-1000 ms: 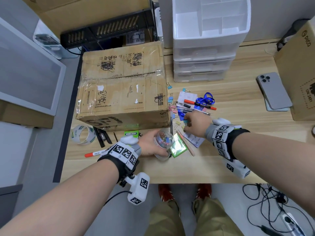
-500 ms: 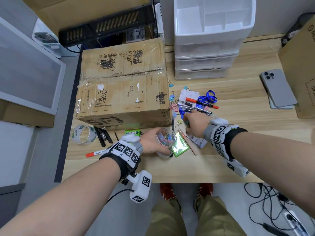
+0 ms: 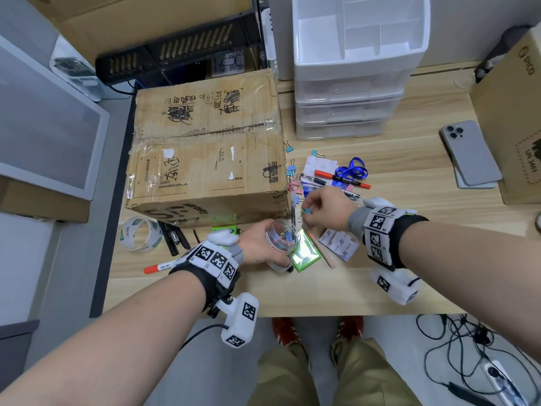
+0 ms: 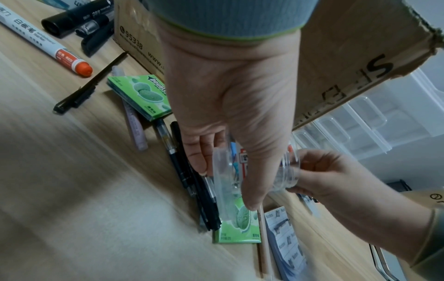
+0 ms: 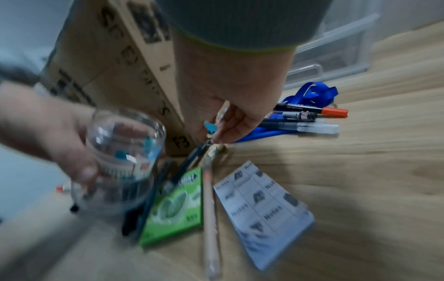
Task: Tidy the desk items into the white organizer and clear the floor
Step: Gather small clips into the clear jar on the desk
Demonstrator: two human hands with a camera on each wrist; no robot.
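Binder clip (image 3: pixel 306 211), pinched in the right hand (image 3: pixel 325 210), should drop at eight o'clock into the clear jar (image 3: pixel 282 238), which the left hand (image 3: pixel 257 244) grips tilted

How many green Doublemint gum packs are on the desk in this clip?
2. One gum pack lies against the front of the cardboard box; the other gum pack lies under the clear jar that the left hand holds. More may be hidden.
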